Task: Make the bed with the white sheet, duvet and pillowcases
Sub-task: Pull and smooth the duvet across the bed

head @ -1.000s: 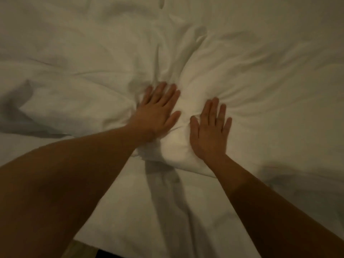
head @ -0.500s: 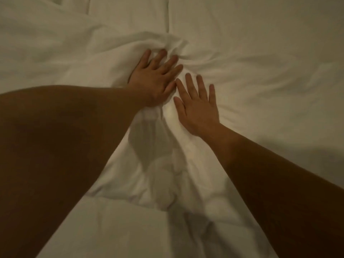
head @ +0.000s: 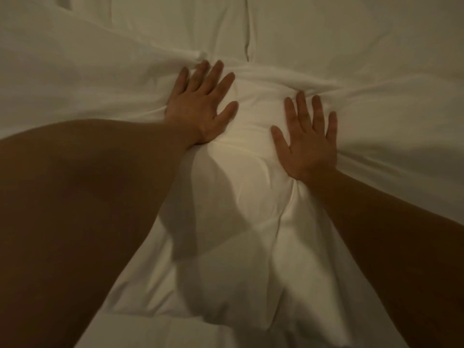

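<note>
Head view: two flat hands on a rumpled duvet.
The white duvet point(head: 241, 222) covers the bed, bunched in a ridge between and beyond both hands. Left hand point(head: 200, 106) and right hand point(head: 307, 141) press it, fingers spread straight, gripping nothing.

Low, yellowish light – a soft grey shadow point(head: 213, 197) falls mid-bed point(head: 150, 332), stretching down toward the near edge
</note>
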